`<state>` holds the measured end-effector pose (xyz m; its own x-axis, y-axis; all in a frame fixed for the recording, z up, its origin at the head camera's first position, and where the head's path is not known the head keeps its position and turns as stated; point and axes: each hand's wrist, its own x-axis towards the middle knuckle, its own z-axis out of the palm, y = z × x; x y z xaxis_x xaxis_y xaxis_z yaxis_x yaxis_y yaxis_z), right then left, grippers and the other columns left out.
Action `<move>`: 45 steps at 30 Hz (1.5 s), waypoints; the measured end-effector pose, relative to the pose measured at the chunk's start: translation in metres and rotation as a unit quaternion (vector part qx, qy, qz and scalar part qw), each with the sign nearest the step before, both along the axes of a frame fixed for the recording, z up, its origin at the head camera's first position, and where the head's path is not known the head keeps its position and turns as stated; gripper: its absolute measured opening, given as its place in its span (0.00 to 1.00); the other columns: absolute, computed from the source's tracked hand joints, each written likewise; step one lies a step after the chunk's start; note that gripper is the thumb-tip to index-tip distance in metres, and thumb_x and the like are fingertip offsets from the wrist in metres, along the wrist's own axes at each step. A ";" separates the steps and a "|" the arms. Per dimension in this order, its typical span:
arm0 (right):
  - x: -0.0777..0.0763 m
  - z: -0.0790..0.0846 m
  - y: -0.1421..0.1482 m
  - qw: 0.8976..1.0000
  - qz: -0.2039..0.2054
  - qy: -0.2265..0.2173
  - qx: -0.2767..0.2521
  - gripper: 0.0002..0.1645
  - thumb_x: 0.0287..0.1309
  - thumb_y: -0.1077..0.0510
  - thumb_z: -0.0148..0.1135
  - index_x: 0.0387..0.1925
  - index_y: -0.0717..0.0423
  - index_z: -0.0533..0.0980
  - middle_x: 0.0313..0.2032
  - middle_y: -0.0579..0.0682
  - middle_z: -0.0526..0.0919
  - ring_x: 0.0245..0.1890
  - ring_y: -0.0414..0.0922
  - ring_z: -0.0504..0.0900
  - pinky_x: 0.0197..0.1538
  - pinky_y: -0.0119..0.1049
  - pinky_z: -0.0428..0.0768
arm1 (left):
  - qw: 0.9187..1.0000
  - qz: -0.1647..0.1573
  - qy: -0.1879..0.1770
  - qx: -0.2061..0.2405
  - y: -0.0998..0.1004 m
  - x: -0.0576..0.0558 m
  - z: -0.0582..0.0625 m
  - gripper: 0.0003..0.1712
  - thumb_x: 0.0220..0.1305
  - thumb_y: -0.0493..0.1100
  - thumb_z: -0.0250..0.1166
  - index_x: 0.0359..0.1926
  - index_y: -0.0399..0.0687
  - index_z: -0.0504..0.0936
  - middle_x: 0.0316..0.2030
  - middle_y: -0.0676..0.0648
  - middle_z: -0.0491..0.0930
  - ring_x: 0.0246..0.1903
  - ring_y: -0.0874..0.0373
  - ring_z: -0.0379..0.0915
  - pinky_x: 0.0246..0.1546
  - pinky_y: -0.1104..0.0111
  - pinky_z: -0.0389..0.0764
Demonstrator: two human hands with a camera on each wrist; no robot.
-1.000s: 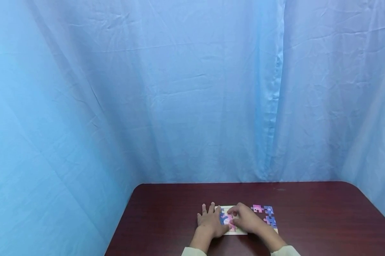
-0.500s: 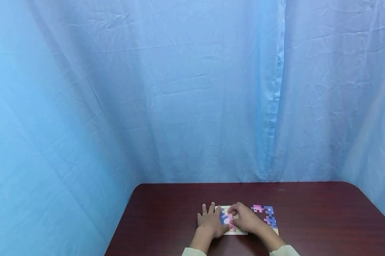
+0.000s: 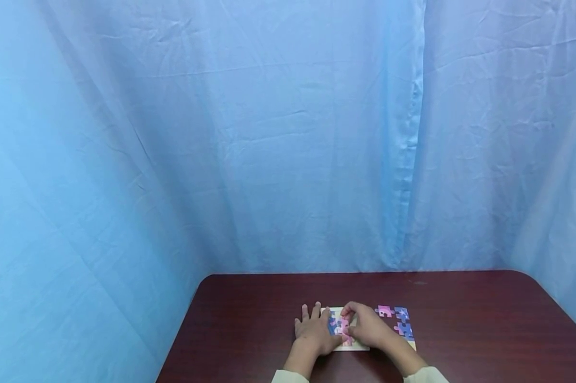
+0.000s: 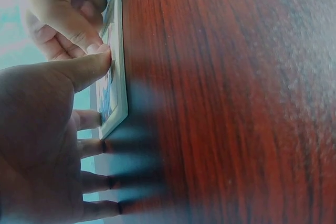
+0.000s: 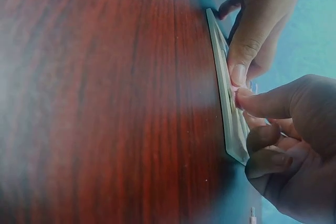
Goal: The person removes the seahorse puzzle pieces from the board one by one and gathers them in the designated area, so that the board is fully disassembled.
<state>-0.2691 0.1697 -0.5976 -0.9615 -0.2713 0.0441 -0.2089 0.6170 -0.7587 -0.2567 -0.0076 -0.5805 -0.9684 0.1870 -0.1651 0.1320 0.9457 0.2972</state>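
A jigsaw board (image 3: 362,348) with a pale rim lies flat on the table, with pink and blue pieces set in its left part. My left hand (image 3: 314,333) rests over its left side, fingers spread and thumb pressing on the pieces near the front. From the right, my right hand (image 3: 371,327) curls its thumb and index finger around a pink puzzle piece (image 3: 344,325) on the board. In the right wrist view the right thumb (image 5: 270,100) is close to the left thumb (image 5: 239,72) above the board's edge (image 5: 223,98). The fingers hide much of the piece.
Several loose puzzle pieces lie right of the board: a pink one (image 3: 385,311) at the back, and blue ones (image 3: 405,330) near the right forearm. The dark red table (image 3: 479,324) extends around them, and blue curtains (image 3: 288,159) hang behind it.
The fingers of my right hand and the pink piece have shifted very slightly on the board. My left hand and the loose pieces stay where they were.
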 end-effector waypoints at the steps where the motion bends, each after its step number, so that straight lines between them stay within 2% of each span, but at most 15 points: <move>1: 0.000 0.000 0.000 1.000 0.000 0.006 -0.001 0.18 0.47 0.72 0.72 0.40 0.55 0.79 0.33 0.47 0.82 0.27 0.37 0.73 0.33 0.30 0.72 | 1.000 0.000 0.000 0.000 0.000 0.000 -0.001 0.48 0.62 0.71 0.70 0.76 0.55 0.72 0.80 0.43 0.65 0.81 0.34 0.55 0.74 0.35 0.65; 6: 0.002 0.002 0.002 0.999 -0.010 0.040 0.003 0.19 0.47 0.71 0.76 0.38 0.53 0.78 0.32 0.45 0.82 0.32 0.38 0.76 0.37 0.30 0.73 | 1.000 0.002 -0.011 0.004 0.000 0.001 0.004 0.48 0.62 0.70 0.71 0.76 0.55 0.72 0.80 0.43 0.65 0.81 0.34 0.54 0.75 0.35 0.64; 13: -0.002 -0.003 0.002 0.994 -0.066 0.075 0.033 0.20 0.49 0.69 0.77 0.35 0.48 0.76 0.30 0.41 0.81 0.33 0.37 0.78 0.37 0.31 0.74 | 1.000 0.000 -0.006 0.003 0.002 0.004 0.010 0.51 0.59 0.72 0.72 0.76 0.52 0.72 0.79 0.42 0.66 0.80 0.33 0.56 0.73 0.34 0.66; 26: 0.000 0.002 -0.003 0.989 -0.100 0.086 0.067 0.20 0.52 0.66 0.79 0.35 0.45 0.76 0.32 0.39 0.81 0.34 0.39 0.79 0.37 0.36 0.75 | 1.000 0.002 -0.008 0.005 0.002 0.004 0.010 0.51 0.60 0.71 0.72 0.76 0.52 0.72 0.79 0.42 0.66 0.81 0.34 0.55 0.74 0.35 0.65; 31: 0.000 0.001 -0.002 0.988 -0.106 0.095 0.064 0.20 0.51 0.67 0.79 0.35 0.44 0.77 0.32 0.38 0.81 0.34 0.38 0.78 0.37 0.34 0.74 | 1.000 0.003 -0.012 0.004 0.002 0.004 0.009 0.52 0.59 0.73 0.71 0.76 0.52 0.72 0.80 0.43 0.65 0.81 0.34 0.54 0.74 0.35 0.65; 40: -0.001 0.000 -0.003 0.986 -0.116 0.100 0.064 0.19 0.53 0.61 0.81 0.34 0.42 0.76 0.32 0.37 0.80 0.34 0.38 0.78 0.37 0.33 0.74 | 1.000 0.004 -0.011 0.005 0.001 0.004 0.009 0.51 0.60 0.72 0.71 0.76 0.52 0.72 0.80 0.43 0.65 0.81 0.34 0.54 0.75 0.35 0.64; 45: 0.000 0.000 -0.005 0.987 -0.121 0.088 0.056 0.17 0.58 0.60 0.78 0.32 0.41 0.75 0.31 0.37 0.81 0.31 0.36 0.76 0.35 0.32 0.72 | 1.000 0.004 -0.008 0.008 0.000 0.005 0.009 0.51 0.60 0.71 0.72 0.76 0.51 0.72 0.79 0.42 0.65 0.81 0.34 0.54 0.75 0.35 0.64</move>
